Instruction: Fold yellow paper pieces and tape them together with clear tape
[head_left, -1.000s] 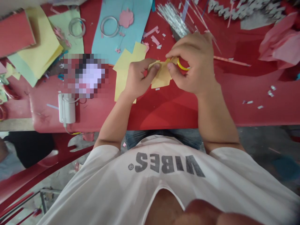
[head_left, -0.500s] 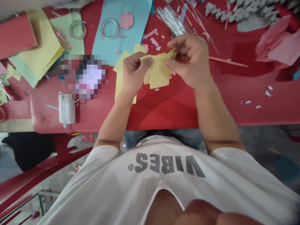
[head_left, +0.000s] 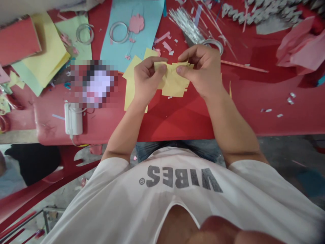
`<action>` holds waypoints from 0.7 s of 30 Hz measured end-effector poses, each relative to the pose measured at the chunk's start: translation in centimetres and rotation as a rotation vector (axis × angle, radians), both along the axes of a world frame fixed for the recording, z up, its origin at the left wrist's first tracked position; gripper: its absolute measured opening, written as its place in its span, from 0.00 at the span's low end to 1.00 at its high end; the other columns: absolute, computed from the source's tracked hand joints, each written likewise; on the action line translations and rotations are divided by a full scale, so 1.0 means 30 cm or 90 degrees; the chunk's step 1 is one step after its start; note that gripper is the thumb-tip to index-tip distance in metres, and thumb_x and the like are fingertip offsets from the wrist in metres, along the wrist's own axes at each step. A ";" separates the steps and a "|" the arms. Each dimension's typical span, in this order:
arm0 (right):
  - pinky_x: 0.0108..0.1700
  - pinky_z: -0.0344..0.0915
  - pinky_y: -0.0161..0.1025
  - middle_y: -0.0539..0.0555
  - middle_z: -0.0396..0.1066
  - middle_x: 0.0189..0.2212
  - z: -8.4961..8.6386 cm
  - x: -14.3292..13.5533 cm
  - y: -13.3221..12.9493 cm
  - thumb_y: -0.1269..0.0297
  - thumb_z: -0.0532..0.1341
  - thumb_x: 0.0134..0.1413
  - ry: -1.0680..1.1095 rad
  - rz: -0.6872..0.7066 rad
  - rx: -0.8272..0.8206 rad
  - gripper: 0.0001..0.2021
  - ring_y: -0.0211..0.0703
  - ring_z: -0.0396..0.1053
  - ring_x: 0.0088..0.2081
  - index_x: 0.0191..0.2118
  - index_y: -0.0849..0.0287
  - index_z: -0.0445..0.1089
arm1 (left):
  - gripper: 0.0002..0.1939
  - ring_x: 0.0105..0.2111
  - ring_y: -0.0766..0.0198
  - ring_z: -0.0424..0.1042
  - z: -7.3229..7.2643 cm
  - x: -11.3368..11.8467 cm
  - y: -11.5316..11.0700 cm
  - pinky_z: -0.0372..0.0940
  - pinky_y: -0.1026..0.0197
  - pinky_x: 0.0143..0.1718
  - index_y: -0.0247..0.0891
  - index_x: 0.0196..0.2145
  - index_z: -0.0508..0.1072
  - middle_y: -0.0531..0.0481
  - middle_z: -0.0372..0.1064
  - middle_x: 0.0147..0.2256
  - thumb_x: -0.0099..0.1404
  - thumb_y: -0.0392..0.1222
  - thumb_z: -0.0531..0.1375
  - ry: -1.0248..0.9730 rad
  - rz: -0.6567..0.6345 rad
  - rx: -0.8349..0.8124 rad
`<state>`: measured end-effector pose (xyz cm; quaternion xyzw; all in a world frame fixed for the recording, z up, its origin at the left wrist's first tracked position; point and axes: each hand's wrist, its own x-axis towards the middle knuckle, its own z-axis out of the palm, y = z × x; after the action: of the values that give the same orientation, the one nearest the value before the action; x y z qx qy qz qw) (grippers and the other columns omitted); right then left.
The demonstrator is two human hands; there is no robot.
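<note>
A yellow paper piece (head_left: pixel 174 81) with a notched right edge is held between both hands above the red table. My left hand (head_left: pixel 149 76) pinches its upper left part between thumb and fingers. At its upper right, my right hand (head_left: pixel 201 67) pinches the paper with the thumb in front and the fingers curled behind. More yellow paper (head_left: pixel 130 89) lies on the table, partly under my left hand and forearm. A tape roll (head_left: pixel 215 44) shows just beyond my right hand.
Blue paper (head_left: pixel 108 51) bears a tape roll (head_left: pixel 119 32) and a pink paper flower (head_left: pixel 136 23). Silver strips (head_left: pixel 186 25) lie at the back. A white device (head_left: pixel 73 118) with a cable sits left, below a blurred-out item. Pink crumpled paper (head_left: pixel 302 47) is at right.
My right hand has shifted slightly left and its thumb has moved inward along the yellow paper. The paper's right edge has flattened out, and the tape roll behind that hand shows more.
</note>
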<state>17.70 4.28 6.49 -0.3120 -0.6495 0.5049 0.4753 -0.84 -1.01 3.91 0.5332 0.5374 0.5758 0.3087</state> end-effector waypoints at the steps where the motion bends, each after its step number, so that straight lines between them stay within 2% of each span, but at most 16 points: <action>1: 0.29 0.61 0.48 0.44 0.74 0.29 0.002 0.000 -0.001 0.63 0.73 0.45 0.002 0.002 -0.005 0.12 0.49 0.68 0.28 0.35 0.37 0.77 | 0.22 0.24 0.66 0.63 0.003 0.001 -0.001 0.58 0.58 0.25 0.48 0.42 0.79 0.53 0.64 0.26 0.67 0.67 0.63 -0.001 0.005 0.001; 8: 0.27 0.59 0.44 0.44 0.72 0.29 0.010 0.000 -0.010 0.67 0.73 0.46 0.034 0.030 -0.035 0.13 0.44 0.66 0.26 0.36 0.41 0.77 | 0.20 0.25 0.67 0.66 0.014 0.004 -0.010 0.61 0.61 0.26 0.43 0.37 0.79 0.53 0.65 0.26 0.69 0.64 0.63 0.025 0.027 0.003; 13: 0.27 0.58 0.42 0.43 0.69 0.27 -0.007 -0.003 0.001 0.62 0.75 0.48 0.031 0.026 -0.054 0.12 0.40 0.62 0.25 0.39 0.46 0.75 | 0.20 0.23 0.68 0.66 0.004 0.008 -0.006 0.57 0.61 0.24 0.43 0.36 0.78 0.54 0.65 0.25 0.68 0.64 0.64 -0.024 0.023 -0.006; 18: 0.28 0.61 0.42 0.44 0.70 0.27 -0.022 -0.010 0.013 0.56 0.77 0.46 0.062 -0.011 -0.086 0.16 0.40 0.64 0.26 0.38 0.48 0.74 | 0.26 0.28 0.63 0.74 -0.012 0.007 0.003 0.65 0.59 0.27 0.47 0.45 0.77 0.54 0.68 0.28 0.67 0.71 0.60 -0.074 -0.028 -0.063; 21: 0.28 0.60 0.41 0.43 0.69 0.25 -0.020 -0.011 0.015 0.56 0.78 0.44 0.081 -0.021 -0.102 0.17 0.39 0.63 0.25 0.37 0.50 0.74 | 0.28 0.33 0.61 0.77 -0.017 0.015 0.005 0.70 0.58 0.30 0.44 0.43 0.76 0.52 0.72 0.31 0.65 0.72 0.61 -0.104 -0.068 -0.076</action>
<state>17.38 4.74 5.90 -0.3270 -0.5702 0.5661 0.4974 -0.38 -0.87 3.39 0.4931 0.5142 0.5673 0.4130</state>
